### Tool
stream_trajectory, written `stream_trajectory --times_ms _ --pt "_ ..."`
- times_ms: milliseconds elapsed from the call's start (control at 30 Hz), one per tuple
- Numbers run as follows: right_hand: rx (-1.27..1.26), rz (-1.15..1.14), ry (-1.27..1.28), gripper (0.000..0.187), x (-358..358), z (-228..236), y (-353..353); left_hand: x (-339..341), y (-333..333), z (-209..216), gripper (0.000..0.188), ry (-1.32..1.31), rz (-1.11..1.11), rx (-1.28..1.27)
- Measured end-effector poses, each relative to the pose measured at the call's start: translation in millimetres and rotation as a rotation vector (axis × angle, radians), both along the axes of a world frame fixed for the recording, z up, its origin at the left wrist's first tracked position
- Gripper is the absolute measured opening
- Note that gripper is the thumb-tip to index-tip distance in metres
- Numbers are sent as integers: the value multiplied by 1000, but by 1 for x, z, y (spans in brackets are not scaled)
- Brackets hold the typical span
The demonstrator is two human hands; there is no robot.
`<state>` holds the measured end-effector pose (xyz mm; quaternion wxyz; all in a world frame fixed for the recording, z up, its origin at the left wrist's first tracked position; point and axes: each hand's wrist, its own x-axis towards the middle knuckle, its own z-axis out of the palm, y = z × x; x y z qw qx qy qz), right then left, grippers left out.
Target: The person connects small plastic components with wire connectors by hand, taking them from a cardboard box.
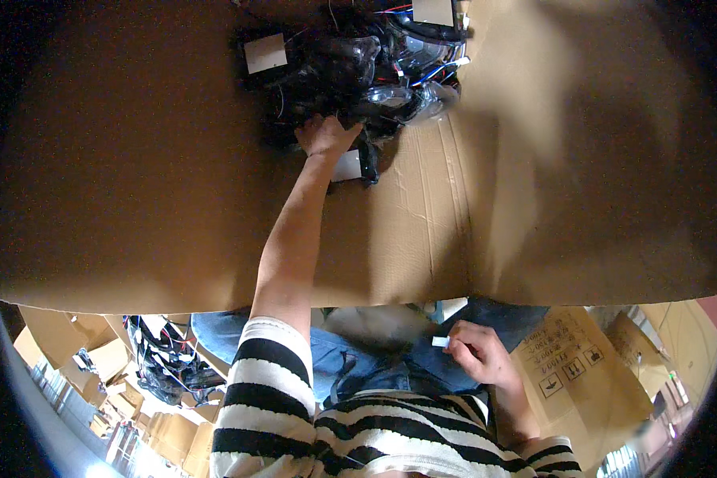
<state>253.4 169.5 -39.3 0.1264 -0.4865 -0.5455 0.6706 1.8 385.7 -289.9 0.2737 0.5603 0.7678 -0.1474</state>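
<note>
My left hand point(325, 137) reaches far forward into a heap of black plastic parts point(334, 72) with loose wires and clear wrapping. Its fingers bend down into the near side of the heap, their tips hidden among the dark parts. What they close on cannot be made out. Just below that hand, a white label point(347, 165) shows on a black piece. Close to my body, above my lap, my right hand point(479, 350) pinches a small white rectangular piece point(440, 342) between thumb and fingers.
The heap lies on a broad brown cardboard sheet point(175, 199), whose near edge runs above my lap. Below left stands an open box with black wired parts point(167, 362). At the lower right is a printed cardboard box point(581, 366). More cartons point(171, 438) lie at the lower left.
</note>
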Motion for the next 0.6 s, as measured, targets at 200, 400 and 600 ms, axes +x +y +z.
stream_trajectory --times_ms 200,400,600 --pt "-31 6 10 14 -7 -1 3 -59 6 -152 73 -205 112 195" --pt "-9 -12 43 14 -10 2 6 -60 40 -161 64 -202 156 68" --pt "29 -21 19 15 -9 9 1 -10 -19 32 36 -964 467 297"
